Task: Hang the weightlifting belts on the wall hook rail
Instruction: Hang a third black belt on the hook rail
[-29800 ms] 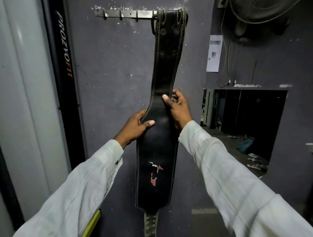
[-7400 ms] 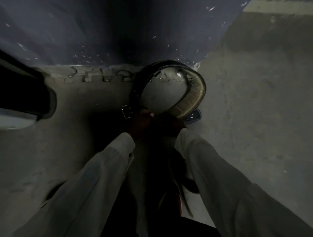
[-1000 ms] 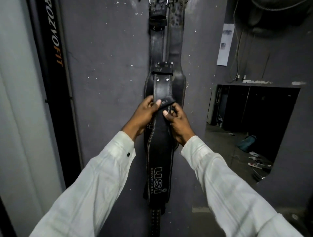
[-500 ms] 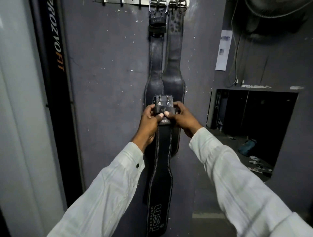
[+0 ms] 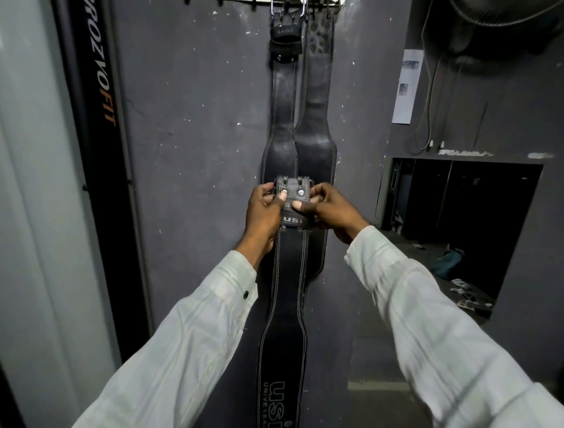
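Against the grey wall: three black belts are showing, two hanging and one being held in front of them.
Hook rail (image 5: 308,1): it is running along the very top edge, mostly cut off; the hooks themselves are hard to make out.
Hanging belts: the left belt (image 5: 282,122) and the right belt (image 5: 317,122) are hanging side by side, touching at their wide parts; their lower ends are hiding behind the hands and the third belt.
Held belt (image 5: 287,275): it is dangling straight down in front of the other two, its buckle end (image 5: 293,191) raised, its lower end running out of the bottom edge at the "USI" lettering.
Left hand (image 5: 264,210): it is closing on the left side of the buckle end, thumb pressing on the front.
Right hand (image 5: 331,210): it is gripping the right side of the same end, thumb on the front; its fingers are hiding behind the belt.
Left margin: a black panel (image 5: 97,152) with orange lettering is standing near, leaving bare wall between it and the belts.
Right margin: a dark opening (image 5: 457,229) is lying beyond the wall corner; its contents are too dim to tell.
Top right: something dark and round (image 5: 503,15) is getting cropped by the frame.
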Available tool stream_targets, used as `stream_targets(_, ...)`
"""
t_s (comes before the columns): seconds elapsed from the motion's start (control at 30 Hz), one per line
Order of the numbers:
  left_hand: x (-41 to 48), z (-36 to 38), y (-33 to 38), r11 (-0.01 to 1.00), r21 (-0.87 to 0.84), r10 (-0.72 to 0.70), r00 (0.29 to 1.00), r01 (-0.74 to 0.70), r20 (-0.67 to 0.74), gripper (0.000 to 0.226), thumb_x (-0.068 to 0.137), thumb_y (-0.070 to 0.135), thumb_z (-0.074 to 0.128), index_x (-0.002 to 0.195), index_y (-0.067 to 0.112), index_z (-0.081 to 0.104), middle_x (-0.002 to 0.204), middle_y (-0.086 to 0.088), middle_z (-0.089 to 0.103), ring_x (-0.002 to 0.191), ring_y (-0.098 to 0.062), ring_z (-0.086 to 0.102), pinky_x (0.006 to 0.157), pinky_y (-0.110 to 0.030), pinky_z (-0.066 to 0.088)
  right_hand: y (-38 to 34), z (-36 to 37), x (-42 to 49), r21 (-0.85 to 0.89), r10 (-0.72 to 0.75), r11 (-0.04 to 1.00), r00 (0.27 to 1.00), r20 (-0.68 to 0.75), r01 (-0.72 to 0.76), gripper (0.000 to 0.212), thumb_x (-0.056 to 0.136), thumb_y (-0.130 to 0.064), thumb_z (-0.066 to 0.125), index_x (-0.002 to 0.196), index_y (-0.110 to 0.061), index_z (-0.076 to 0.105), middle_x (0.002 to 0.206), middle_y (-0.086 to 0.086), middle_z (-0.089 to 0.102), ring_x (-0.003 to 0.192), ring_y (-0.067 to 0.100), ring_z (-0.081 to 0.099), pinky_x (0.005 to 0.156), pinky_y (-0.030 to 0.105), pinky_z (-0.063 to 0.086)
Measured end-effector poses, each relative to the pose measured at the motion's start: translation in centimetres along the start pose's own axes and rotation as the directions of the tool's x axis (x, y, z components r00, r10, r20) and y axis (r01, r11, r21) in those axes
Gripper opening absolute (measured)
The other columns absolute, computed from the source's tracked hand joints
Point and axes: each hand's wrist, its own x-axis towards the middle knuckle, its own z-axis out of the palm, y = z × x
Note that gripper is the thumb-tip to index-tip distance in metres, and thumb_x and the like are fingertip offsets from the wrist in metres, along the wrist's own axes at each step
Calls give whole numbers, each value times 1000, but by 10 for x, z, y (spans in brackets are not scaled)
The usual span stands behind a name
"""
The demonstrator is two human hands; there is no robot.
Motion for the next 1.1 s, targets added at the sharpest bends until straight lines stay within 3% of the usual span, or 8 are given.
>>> stream_targets(0.17,-3,-5,-7,986,148,88,991,-73,-100,18,85,32,66,103,28,62,126,-11,57,103,-24,67,91,-45,58,6,15,4,-113,-57,993,991,-120,43,54,80,-18,82,122,-7,50,94,9,62,90,25,66,81,48,58)
stream_targets(0.27,-5,-5,-5,983,150,116,990,-103,-82,16,89,28,64,104,27,61,123,-8,59,103,-24,67,91,-48,58,10,21,4,-215,-127,973,976,-178,88,55,75,-24,84,120,-12,54,110,9,67,103,24,67,94,47,56)
stream_targets(0.4,-10,-6,-1,979,140,160,986,-151,-53,23,93,14,60,112,26,57,110,-3,65,104,-26,67,91,-48,58,11,26,-2,-308,-238,936,950,-201,169,56,80,-19,81,128,-11,55,123,5,49,114,20,59,103,22,47)
stream_targets(0.47,-8,-9,-3,973,151,185,981,-175,-61,27,91,16,61,115,27,60,112,-3,67,107,-24,67,94,-48,56,12,29,-4,-329,-300,917,933,-199,225,56,83,-12,77,133,-6,52,126,7,41,113,15,54,92,0,37)
stream_targets(0.5,-7,-10,-2,971,153,197,979,-186,-60,29,91,15,62,118,27,62,115,-3,68,109,-22,66,96,-48,55,12,31,-4,-338,-327,908,923,-201,248,58,84,-11,76,136,-6,50,129,8,41,113,13,52,89,-2,34)
stream_targets(0.67,-3,-16,7,951,208,255,962,-231,-99,46,94,10,60,139,21,54,129,0,64,113,-14,64,104,-32,50,8,46,3,-404,-392,865,902,-179,296,65,87,-19,72,144,-15,42,134,8,51,119,19,56,105,32,45)
stream_targets(1.0,60,-44,42,870,364,375,926,-332,-52,49,97,18,57,144,22,48,135,-6,60,118,-10,59,109,-33,45,-30,77,55,-488,-526,780,833,-170,393,82,92,-26,67,157,-11,20,153,13,40,140,28,44,114,47,40)
stream_targets(1.1,87,-42,60,820,430,433,901,-378,-35,49,98,18,55,145,20,46,137,-8,57,125,-16,55,112,-32,41,-47,77,82,-517,-584,733,799,-146,442,87,94,-22,65,159,-9,9,160,13,31,147,28,33,119,39,31)
